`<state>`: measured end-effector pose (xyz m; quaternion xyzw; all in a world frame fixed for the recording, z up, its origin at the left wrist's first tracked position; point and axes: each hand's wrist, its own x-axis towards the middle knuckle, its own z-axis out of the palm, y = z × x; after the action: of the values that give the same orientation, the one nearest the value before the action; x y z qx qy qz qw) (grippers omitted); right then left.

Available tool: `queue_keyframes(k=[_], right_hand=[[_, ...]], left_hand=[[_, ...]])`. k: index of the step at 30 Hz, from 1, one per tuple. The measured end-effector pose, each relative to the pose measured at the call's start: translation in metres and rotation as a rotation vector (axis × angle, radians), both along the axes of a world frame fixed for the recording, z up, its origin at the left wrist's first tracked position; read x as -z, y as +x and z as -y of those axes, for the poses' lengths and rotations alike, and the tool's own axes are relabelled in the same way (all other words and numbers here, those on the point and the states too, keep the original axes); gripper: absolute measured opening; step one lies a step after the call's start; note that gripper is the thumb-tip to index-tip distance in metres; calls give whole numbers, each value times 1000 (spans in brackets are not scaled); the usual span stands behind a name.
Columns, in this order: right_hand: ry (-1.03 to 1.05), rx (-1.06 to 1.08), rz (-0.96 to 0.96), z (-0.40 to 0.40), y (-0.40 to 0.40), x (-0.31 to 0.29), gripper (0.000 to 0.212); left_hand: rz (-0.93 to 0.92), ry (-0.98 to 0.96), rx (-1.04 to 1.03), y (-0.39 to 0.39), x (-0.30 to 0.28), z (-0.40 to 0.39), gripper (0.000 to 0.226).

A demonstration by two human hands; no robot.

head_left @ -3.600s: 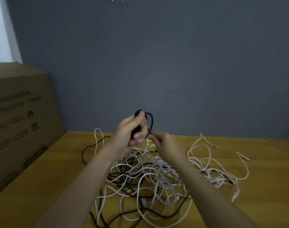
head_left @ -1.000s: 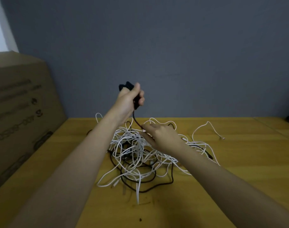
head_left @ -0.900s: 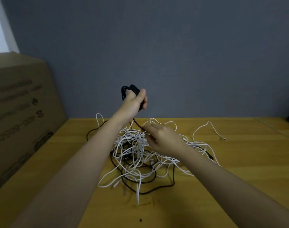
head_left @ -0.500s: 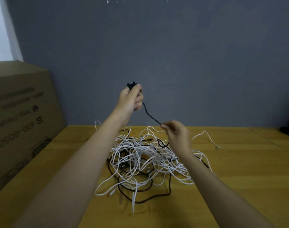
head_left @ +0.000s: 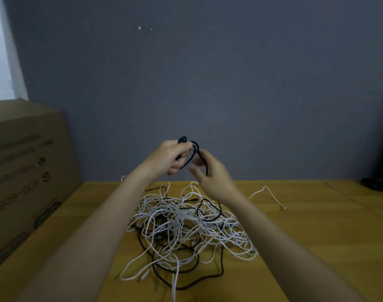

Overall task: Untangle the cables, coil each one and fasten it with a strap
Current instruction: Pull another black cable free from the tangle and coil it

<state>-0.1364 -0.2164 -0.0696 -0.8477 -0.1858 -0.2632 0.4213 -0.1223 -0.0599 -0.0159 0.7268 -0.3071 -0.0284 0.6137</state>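
A tangle of white and black cables [head_left: 186, 227] lies on the wooden table [head_left: 306, 236]. Above it, in front of the wall, my left hand [head_left: 170, 156] grips a small coil of black cable [head_left: 191, 152]. My right hand [head_left: 210, 174] is close beside it, and the black cable runs over its fingers in a loop and down toward the pile. The right fingers are blurred. One white cable end [head_left: 273, 196] trails out to the right of the pile.
A large cardboard box [head_left: 23, 171] stands along the table's left edge. A grey wall runs close behind the table. A dark object [head_left: 376, 183] sits at the far right, past a seam in the tabletop.
My right hand has risen from the pile up to my left hand, bringing a length of black cable into a loop on the coil. The left hand has dropped slightly.
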Motion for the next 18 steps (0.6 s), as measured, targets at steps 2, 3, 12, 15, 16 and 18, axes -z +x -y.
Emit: queue_keyframes(k=[2, 3, 12, 15, 16, 18], right_hand=[[189, -22, 62, -1, -4, -2, 15], [235, -16, 87, 2, -6, -4, 12], [-424, 476, 304, 40, -12, -22, 43], [-353, 347, 276, 47, -4, -27, 35], [-314, 286, 280, 48, -4, -26, 31], [-200, 185, 300, 48, -7, -23, 22]], left_hand=[[62, 75, -40, -2, -1, 0, 36], [111, 137, -85, -2, -1, -2, 37], [454, 620, -281, -5, 18, -7, 52], [743, 831, -363, -5, 22, -7, 41], [849, 881, -379, -5, 23, -8, 40], [968, 903, -424, -1, 23, -13, 39]])
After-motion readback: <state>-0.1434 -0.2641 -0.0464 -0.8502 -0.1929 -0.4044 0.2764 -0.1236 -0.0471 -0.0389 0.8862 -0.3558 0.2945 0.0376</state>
